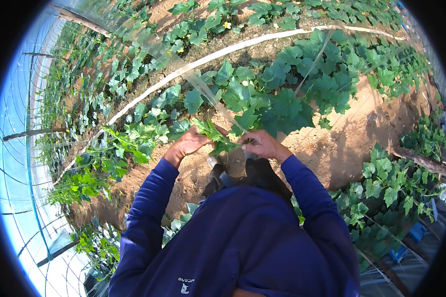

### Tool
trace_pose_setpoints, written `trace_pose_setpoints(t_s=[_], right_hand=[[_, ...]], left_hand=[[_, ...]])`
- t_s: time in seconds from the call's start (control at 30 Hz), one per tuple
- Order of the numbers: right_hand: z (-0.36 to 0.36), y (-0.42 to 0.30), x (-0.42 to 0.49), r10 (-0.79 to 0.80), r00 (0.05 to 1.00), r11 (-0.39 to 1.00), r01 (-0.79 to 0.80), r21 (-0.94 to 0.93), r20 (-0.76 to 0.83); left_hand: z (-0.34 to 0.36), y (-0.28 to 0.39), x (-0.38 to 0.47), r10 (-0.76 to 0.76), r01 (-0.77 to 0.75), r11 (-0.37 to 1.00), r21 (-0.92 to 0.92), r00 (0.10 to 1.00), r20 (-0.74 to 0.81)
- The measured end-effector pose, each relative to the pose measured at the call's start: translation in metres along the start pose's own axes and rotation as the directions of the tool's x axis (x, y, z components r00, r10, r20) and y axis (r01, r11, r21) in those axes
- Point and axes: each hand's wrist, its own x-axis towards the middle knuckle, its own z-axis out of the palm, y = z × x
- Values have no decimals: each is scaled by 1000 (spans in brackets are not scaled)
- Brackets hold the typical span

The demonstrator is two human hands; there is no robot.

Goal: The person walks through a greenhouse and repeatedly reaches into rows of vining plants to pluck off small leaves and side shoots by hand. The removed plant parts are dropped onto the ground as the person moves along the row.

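Observation:
My left hand [194, 142] holds the leafy tip of a vine shoot [212, 134], its young green leaves sticking out past the fingers. Close by on the right, my right hand [262, 144] pinches the lower end of a translucent plastic strip [212, 97] between thumb and fingers. This strip slants down to the hand from the upper left, in front of the vine row. The shoot's leaves reach almost to my right fingertips; whether they touch is too small to tell. Broad-leaved vine plants [241, 94] grow just beyond both hands.
A pale hose or band [223, 52] curves along the row behind the plants. Bare soil [304, 156] lies around my shoes [216, 167]. Wooden posts [420, 160] stand at the sides. Clear greenhouse film [16, 159] is at the left, and more vines [383, 178] grow at the right.

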Motion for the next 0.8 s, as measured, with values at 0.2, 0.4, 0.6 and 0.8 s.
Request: trace_pose_setpoints(t_s=[0.2, 0.4, 0.6, 0.8], right_hand=[[0, -4, 4, 36, 999, 999, -35, 41, -6], [4, -8, 8, 51, 997, 997, -47, 62, -62], [11, 0, 7, 46, 981, 993, -24, 118, -186], [12, 7, 9, 129, 959, 991, -130, 14, -253]], left_hand=[[4, 8, -4, 2, 2, 999, 45, 997, -76], [6, 20, 3, -45, 185, 838, 513, 961, -272], [9, 17, 5, 112, 138, 884, 447, 866, -488], [64, 74, -2, 714, -55, 336, 940, 666, -216]])
